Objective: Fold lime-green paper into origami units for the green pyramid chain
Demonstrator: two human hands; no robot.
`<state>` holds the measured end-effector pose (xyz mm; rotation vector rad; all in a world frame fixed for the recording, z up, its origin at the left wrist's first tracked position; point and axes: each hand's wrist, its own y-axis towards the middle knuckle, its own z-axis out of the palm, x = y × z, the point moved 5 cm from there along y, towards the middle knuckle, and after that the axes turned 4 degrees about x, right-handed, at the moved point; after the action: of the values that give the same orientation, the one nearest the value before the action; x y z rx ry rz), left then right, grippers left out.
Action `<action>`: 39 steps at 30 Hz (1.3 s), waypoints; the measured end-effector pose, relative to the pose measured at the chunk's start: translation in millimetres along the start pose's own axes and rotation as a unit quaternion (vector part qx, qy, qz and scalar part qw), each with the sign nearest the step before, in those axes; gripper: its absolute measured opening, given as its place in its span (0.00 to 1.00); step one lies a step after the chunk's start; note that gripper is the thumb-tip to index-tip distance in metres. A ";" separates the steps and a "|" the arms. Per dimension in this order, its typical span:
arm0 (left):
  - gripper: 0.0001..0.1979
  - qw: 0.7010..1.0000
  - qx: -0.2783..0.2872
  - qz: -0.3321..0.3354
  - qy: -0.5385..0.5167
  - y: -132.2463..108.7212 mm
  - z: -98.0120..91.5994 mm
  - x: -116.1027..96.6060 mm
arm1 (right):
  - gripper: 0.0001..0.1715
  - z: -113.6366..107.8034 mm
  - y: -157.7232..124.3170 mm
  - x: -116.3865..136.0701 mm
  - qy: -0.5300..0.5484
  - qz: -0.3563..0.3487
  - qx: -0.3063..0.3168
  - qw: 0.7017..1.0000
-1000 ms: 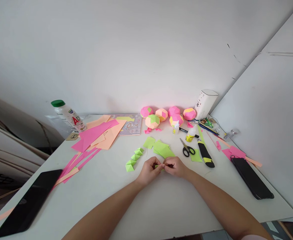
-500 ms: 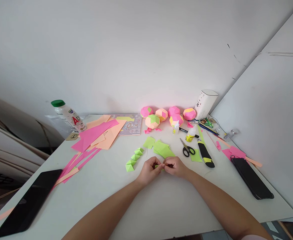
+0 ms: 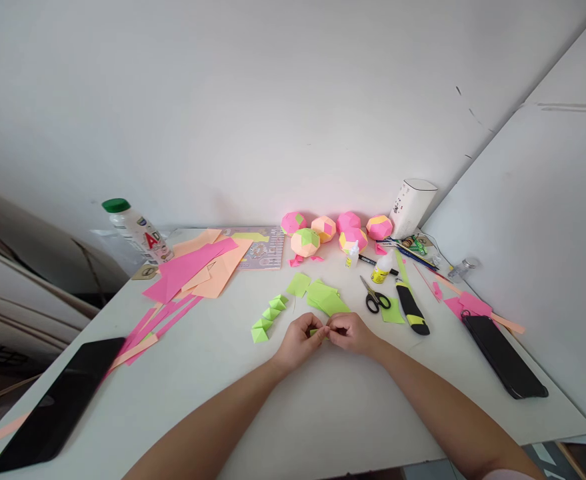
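Nothing has moved: fingers of left hand [image 3: 299, 341] and right hand [image 3: 353, 333] still pinch the green paper [image 3: 316, 332].

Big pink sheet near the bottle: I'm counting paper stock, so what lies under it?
Peach sheets stick out from beneath the pink sheet on two sides. How many lie stacked below it is covered.

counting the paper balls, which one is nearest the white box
The rightmost ball, pink, yellow and orange, beside the white box; the others lie further left.
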<state>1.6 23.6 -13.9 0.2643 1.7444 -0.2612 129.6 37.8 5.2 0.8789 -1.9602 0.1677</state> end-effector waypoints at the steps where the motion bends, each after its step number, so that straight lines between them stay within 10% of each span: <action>1: 0.14 1.000 0.000 -0.001 0.001 0.0 0.0 0.1 | 0.15 -0.2 0.0 0.6 -0.001 -0.001 -0.001 1.000; 39: 0.14 1.000 0.001 0.015 0.020 0.1 -0.9 -1.2 | 0.15 0.6 -0.6 -1.3 -0.011 -0.009 0.000 1.000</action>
<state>1.0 24.0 -12.5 0.2985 1.7776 -0.2367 129.9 37.8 3.7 0.9023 -1.9717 0.1484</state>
